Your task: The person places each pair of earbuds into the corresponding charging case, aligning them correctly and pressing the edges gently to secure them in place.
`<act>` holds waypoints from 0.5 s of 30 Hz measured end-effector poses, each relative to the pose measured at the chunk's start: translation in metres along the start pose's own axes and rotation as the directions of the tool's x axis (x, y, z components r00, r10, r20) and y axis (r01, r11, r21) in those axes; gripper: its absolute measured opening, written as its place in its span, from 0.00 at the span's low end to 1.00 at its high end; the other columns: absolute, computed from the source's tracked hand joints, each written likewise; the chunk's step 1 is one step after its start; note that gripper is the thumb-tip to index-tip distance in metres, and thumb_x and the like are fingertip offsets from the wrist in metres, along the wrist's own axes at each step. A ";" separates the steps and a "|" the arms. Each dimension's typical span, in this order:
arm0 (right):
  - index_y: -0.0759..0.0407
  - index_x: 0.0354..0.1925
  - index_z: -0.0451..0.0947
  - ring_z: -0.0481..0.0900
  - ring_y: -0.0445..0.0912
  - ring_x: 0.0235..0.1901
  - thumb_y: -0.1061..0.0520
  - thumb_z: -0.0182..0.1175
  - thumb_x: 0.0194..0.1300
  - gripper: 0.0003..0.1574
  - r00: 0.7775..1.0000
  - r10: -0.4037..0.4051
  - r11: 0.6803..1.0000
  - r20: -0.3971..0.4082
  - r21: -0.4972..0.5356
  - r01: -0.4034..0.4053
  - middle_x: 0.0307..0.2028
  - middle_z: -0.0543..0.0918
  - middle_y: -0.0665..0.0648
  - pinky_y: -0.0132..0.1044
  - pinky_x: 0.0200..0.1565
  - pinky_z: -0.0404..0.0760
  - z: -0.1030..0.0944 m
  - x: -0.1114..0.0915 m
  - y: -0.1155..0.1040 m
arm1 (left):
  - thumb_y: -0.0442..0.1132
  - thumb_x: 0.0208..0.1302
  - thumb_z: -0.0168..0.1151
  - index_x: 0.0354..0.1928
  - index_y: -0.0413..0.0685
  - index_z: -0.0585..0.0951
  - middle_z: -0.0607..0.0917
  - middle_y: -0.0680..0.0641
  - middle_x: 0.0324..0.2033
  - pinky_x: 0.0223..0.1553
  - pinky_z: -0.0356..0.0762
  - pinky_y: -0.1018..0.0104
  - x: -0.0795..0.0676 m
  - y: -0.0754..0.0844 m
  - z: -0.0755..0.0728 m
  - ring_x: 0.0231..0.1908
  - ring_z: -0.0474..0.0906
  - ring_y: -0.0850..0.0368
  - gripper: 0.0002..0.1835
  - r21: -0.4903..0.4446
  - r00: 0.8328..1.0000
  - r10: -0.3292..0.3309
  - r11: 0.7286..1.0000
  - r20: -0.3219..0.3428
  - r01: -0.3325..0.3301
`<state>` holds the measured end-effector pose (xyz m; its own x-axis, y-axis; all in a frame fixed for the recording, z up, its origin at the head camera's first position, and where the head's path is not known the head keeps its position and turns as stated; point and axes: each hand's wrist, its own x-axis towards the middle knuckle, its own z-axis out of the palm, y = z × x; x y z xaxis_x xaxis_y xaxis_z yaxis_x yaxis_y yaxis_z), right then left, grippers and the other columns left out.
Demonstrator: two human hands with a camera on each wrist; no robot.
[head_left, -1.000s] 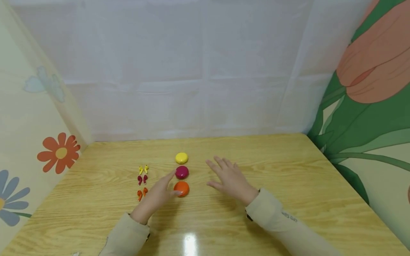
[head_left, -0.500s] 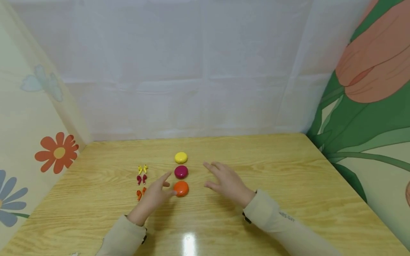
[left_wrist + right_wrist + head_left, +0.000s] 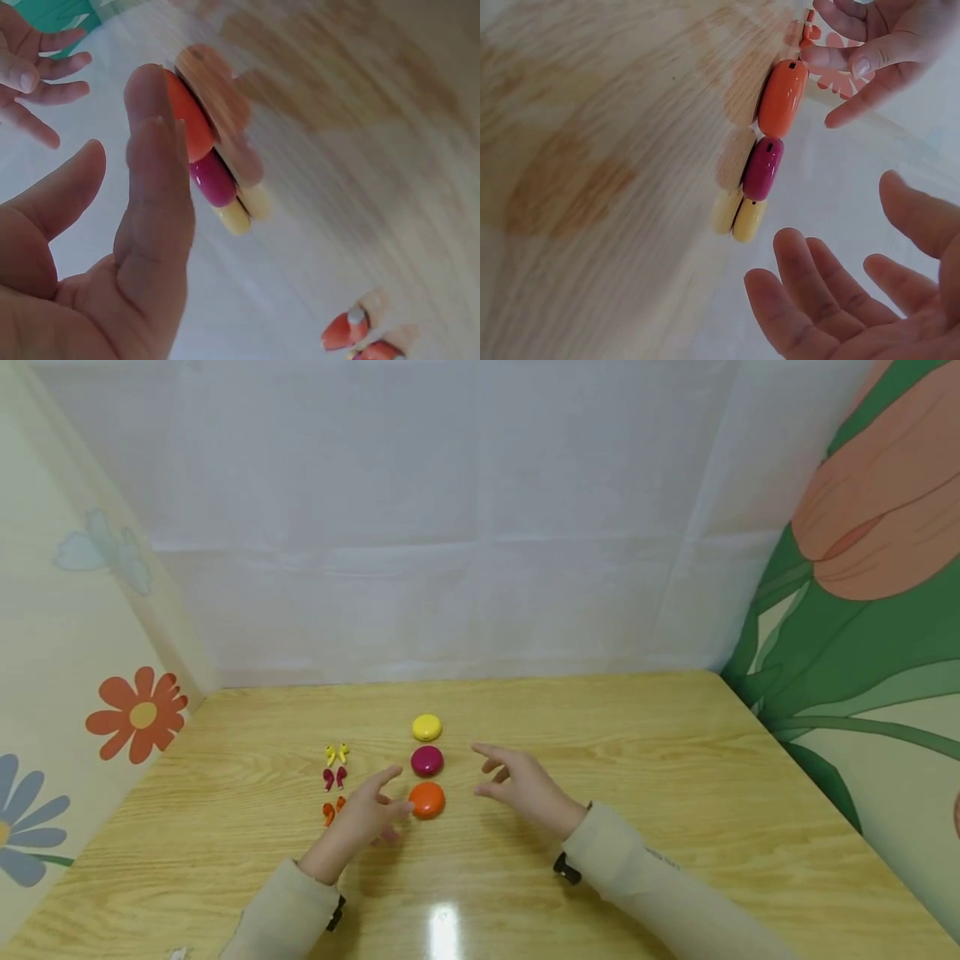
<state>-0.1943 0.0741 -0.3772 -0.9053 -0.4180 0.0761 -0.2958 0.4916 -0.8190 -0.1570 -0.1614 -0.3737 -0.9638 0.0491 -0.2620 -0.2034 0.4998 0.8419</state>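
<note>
Three round glossy earbud cases stand in a column on the table: yellow (image 3: pixel 427 727) at the back, magenta (image 3: pixel 427 761) in the middle, orange (image 3: pixel 427 800) nearest. My left hand (image 3: pixel 362 817) hovers just left of the orange case, fingers spread and holding nothing; its thumb tip looks close to the case, and contact cannot be told. To the right of the cases my right hand (image 3: pixel 531 790) hangs in the air, fingers loosely bent, with nothing in them. Left of the cases lie pairs of earbuds: yellow (image 3: pixel 331 756), magenta (image 3: pixel 328 779) and orange (image 3: pixel 328 814), the orange ones partly behind my left hand.
The wood-grain table (image 3: pixel 630 735) reaches back to a white cloth backdrop (image 3: pixel 480 527). Flower-painted panels flank it, with a red flower (image 3: pixel 142 715) at left and a large tulip (image 3: pixel 885 502) at right. A small pale scrap (image 3: pixel 178 953) shows at the front edge.
My left hand has drawn back slightly from the cases, its fingers shifting leftward. My right hand's fingers have bent more and come a little nearer the cases. The cases and earbuds stay put.
</note>
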 end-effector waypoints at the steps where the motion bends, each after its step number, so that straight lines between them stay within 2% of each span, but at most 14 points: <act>1: 0.64 0.66 0.69 0.79 0.48 0.36 0.66 0.67 0.60 0.36 1.000 0.007 1.000 0.000 0.010 -0.007 0.45 0.81 0.66 0.36 0.36 0.81 0.000 0.000 0.000 | 0.34 0.67 0.61 0.71 0.38 0.62 0.80 0.37 0.39 0.22 0.74 0.62 0.000 -0.001 0.000 0.20 0.81 0.49 0.32 -0.019 1.000 -0.005 1.000 0.008 0.005; 5: 0.67 0.64 0.70 0.79 0.47 0.33 0.67 0.66 0.60 0.34 1.000 0.019 0.997 0.018 0.068 -0.020 0.40 0.82 0.63 0.37 0.35 0.81 0.000 0.002 0.000 | 0.34 0.69 0.59 0.71 0.37 0.61 0.84 0.41 0.35 0.22 0.76 0.63 0.002 -0.004 0.001 0.19 0.81 0.52 0.31 -0.103 0.998 -0.038 0.994 0.048 0.042; 7: 0.67 0.64 0.69 0.79 0.48 0.32 0.66 0.65 0.62 0.33 0.997 0.052 0.991 0.049 0.122 -0.058 0.38 0.82 0.60 0.38 0.33 0.80 0.001 0.002 0.000 | 0.36 0.70 0.57 0.71 0.37 0.59 0.85 0.42 0.34 0.22 0.77 0.64 0.004 -0.005 0.001 0.18 0.81 0.53 0.31 -0.133 0.996 -0.061 0.989 0.072 0.070; 11: 0.66 0.65 0.69 0.80 0.49 0.32 0.65 0.63 0.64 0.32 0.986 0.125 0.968 0.109 0.206 -0.146 0.36 0.82 0.56 0.40 0.30 0.80 0.001 0.003 -0.001 | 0.37 0.71 0.56 0.71 0.37 0.59 0.86 0.44 0.33 0.22 0.76 0.65 0.004 -0.007 0.002 0.18 0.80 0.55 0.30 -0.147 0.994 -0.083 0.985 0.076 0.093; 15: 0.67 0.65 0.68 0.81 0.47 0.32 0.64 0.63 0.65 0.32 0.980 0.149 0.960 0.130 0.220 -0.175 0.36 0.82 0.56 0.38 0.30 0.79 0.003 0.005 0.000 | 0.36 0.71 0.56 0.71 0.37 0.60 0.86 0.44 0.33 0.21 0.76 0.65 0.002 -0.008 0.003 0.18 0.80 0.54 0.30 -0.149 0.993 -0.104 0.983 0.060 0.112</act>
<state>-0.1978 0.0698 -0.3787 -0.8920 -0.4355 -0.1211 -0.0584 0.3766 -0.9245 -0.1572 -0.1623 -0.3824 -0.9254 0.0491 -0.3759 -0.3332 0.3679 0.8681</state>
